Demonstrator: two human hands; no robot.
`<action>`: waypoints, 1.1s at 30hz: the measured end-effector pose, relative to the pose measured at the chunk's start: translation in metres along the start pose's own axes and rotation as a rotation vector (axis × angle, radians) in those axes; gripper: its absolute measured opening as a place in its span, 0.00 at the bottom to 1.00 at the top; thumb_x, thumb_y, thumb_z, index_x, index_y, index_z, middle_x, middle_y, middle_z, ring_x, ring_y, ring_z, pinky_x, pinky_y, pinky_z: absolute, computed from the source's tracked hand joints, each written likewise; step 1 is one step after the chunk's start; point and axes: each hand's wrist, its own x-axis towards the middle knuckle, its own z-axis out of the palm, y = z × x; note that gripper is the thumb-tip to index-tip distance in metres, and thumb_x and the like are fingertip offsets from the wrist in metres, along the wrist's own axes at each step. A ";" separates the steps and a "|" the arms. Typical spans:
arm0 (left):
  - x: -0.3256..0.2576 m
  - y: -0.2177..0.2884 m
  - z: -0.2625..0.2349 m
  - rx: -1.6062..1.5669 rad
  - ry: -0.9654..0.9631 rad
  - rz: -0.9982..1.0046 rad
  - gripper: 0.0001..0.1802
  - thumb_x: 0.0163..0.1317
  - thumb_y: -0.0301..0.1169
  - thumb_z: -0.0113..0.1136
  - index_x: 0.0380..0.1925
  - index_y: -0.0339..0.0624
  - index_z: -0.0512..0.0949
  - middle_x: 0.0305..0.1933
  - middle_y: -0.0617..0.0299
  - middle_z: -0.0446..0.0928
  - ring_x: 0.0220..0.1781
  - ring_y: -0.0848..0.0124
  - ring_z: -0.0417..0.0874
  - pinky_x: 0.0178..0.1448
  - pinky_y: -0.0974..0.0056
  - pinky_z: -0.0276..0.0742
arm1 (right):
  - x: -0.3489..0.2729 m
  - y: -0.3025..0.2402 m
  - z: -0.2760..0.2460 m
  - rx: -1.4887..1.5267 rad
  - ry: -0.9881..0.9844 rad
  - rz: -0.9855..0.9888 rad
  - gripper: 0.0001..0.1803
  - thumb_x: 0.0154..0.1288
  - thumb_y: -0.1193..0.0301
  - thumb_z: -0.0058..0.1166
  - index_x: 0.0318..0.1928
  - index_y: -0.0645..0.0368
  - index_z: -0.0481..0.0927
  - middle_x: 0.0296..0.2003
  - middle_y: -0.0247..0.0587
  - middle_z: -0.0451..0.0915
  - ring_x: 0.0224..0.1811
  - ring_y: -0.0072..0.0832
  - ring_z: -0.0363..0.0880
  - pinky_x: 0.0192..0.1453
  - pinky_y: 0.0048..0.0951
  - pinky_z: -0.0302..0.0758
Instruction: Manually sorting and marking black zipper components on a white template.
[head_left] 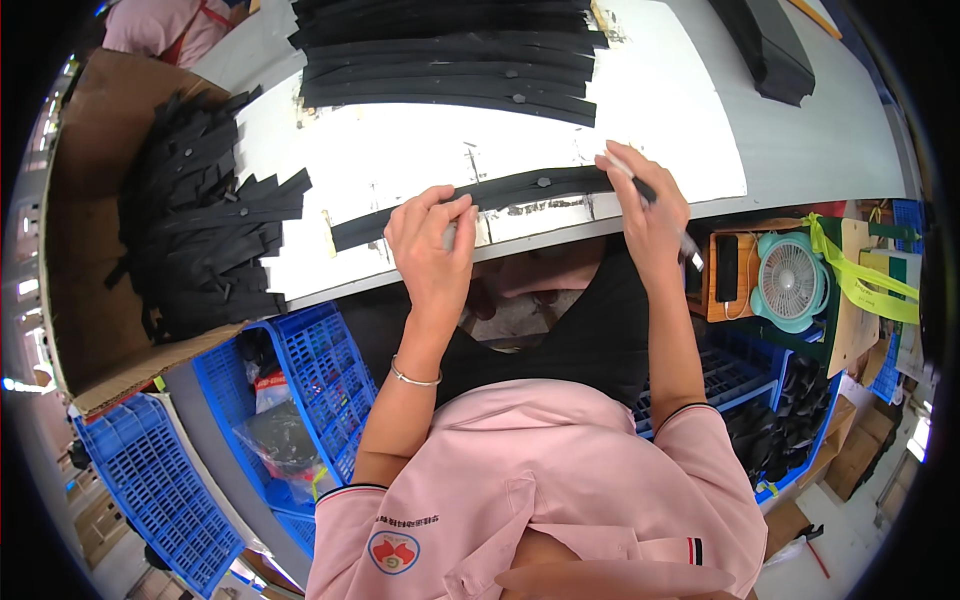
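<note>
A long black strip [520,188] lies across the near edge of a white sheet [420,150] on the table. My left hand [432,245] rests on the strip's left part, fingers curled on a small grey object [449,236]. My right hand [650,205] sits at the strip's right end and grips a thin pen-like tool [660,210] that slants down to the right.
A stack of black strips [450,55] lies at the far side of the sheet. A cardboard box [95,300] at left holds several more strips. Blue crates [300,370] stand below the table. A small teal fan [790,280] sits at right.
</note>
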 end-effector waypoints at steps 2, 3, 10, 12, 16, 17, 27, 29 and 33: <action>0.000 0.001 -0.001 -0.013 -0.005 -0.006 0.07 0.58 0.25 0.73 0.38 0.43 0.88 0.49 0.62 0.84 0.53 0.63 0.81 0.60 0.59 0.71 | -0.011 -0.008 -0.008 -0.390 0.011 -0.282 0.17 0.64 0.76 0.68 0.54 0.56 0.88 0.43 0.37 0.90 0.43 0.32 0.85 0.55 0.31 0.77; 0.000 0.000 -0.002 -0.007 -0.005 -0.010 0.07 0.58 0.25 0.73 0.38 0.43 0.88 0.49 0.62 0.84 0.53 0.63 0.81 0.60 0.59 0.71 | -0.016 -0.006 -0.008 -0.418 -0.009 -0.278 0.21 0.61 0.77 0.69 0.56 0.55 0.86 0.46 0.38 0.89 0.48 0.35 0.86 0.61 0.36 0.76; 0.001 -0.001 0.000 -0.021 0.010 0.015 0.07 0.59 0.25 0.73 0.37 0.44 0.86 0.48 0.63 0.84 0.52 0.62 0.81 0.60 0.57 0.69 | -0.011 0.011 -0.010 -0.536 -0.054 -0.420 0.25 0.57 0.81 0.71 0.57 0.55 0.85 0.51 0.38 0.89 0.60 0.33 0.85 0.69 0.41 0.75; 0.003 0.000 0.000 -0.019 0.009 0.010 0.07 0.59 0.26 0.72 0.37 0.43 0.86 0.49 0.62 0.84 0.52 0.62 0.81 0.60 0.57 0.69 | -0.013 0.017 -0.013 -0.523 -0.090 -0.454 0.27 0.57 0.83 0.71 0.58 0.55 0.83 0.53 0.38 0.88 0.62 0.34 0.84 0.70 0.42 0.74; 0.005 0.003 0.000 0.011 -0.012 -0.001 0.07 0.59 0.26 0.72 0.39 0.44 0.88 0.50 0.62 0.85 0.54 0.63 0.81 0.61 0.59 0.71 | -0.018 0.023 -0.021 -0.513 -0.129 -0.433 0.22 0.65 0.81 0.64 0.59 0.59 0.84 0.57 0.38 0.86 0.66 0.35 0.81 0.74 0.43 0.71; 0.006 0.005 0.001 0.023 -0.008 -0.002 0.08 0.59 0.26 0.72 0.39 0.44 0.88 0.50 0.62 0.85 0.54 0.62 0.81 0.61 0.59 0.71 | -0.018 0.023 -0.021 -0.489 -0.124 -0.426 0.21 0.65 0.81 0.63 0.59 0.59 0.83 0.57 0.38 0.86 0.66 0.35 0.81 0.74 0.43 0.71; 0.026 0.049 0.060 -0.222 -0.098 0.185 0.06 0.57 0.26 0.71 0.35 0.40 0.86 0.46 0.62 0.83 0.52 0.61 0.79 0.62 0.55 0.68 | -0.019 0.016 -0.021 -0.417 -0.143 -0.327 0.16 0.72 0.73 0.60 0.58 0.59 0.84 0.56 0.38 0.87 0.66 0.34 0.80 0.75 0.43 0.68; 0.024 0.051 0.061 -0.212 -0.092 0.194 0.06 0.56 0.26 0.72 0.35 0.40 0.86 0.46 0.62 0.83 0.52 0.61 0.79 0.62 0.55 0.68 | -0.013 0.009 -0.021 -0.393 -0.120 -0.326 0.14 0.72 0.73 0.60 0.56 0.59 0.85 0.53 0.38 0.88 0.62 0.35 0.82 0.73 0.41 0.69; 0.025 0.051 0.062 -0.194 -0.082 0.202 0.07 0.56 0.26 0.72 0.35 0.40 0.87 0.45 0.62 0.83 0.53 0.61 0.79 0.63 0.55 0.68 | 0.005 0.006 -0.018 -0.218 -0.068 -0.270 0.08 0.73 0.74 0.59 0.48 0.62 0.87 0.40 0.37 0.89 0.41 0.28 0.83 0.56 0.31 0.76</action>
